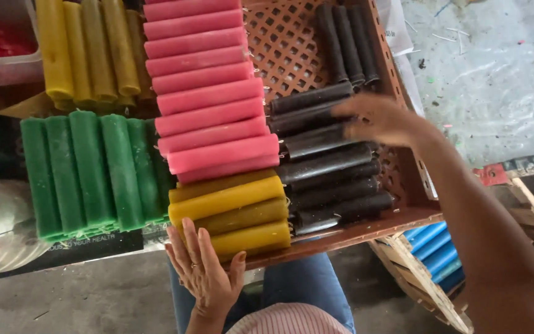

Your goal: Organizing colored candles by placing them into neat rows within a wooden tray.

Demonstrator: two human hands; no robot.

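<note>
A brown lattice plastic crate [292, 43] rests on my lap, filled with rows of thick candles. Pink candles [208, 99] lie in a long row down its middle. Black candles [332, 179] fill the right side, and a few yellow candles [236, 213] lie at the near end. My right hand [375, 117] reaches in from the right, its fingers resting on the black candles, blurred by motion. My left hand [202, 269] lies flat with fingers spread against the crate's near edge, just under the yellow candles.
Green candles [94, 173] and dull yellow candles [88, 52] lie in rows to the left. A clear tub [1, 68] with red contents stands at the top left. Blue candles [434, 247] sit in a wooden box at the lower right. Grey stained floor [495, 74] lies beyond.
</note>
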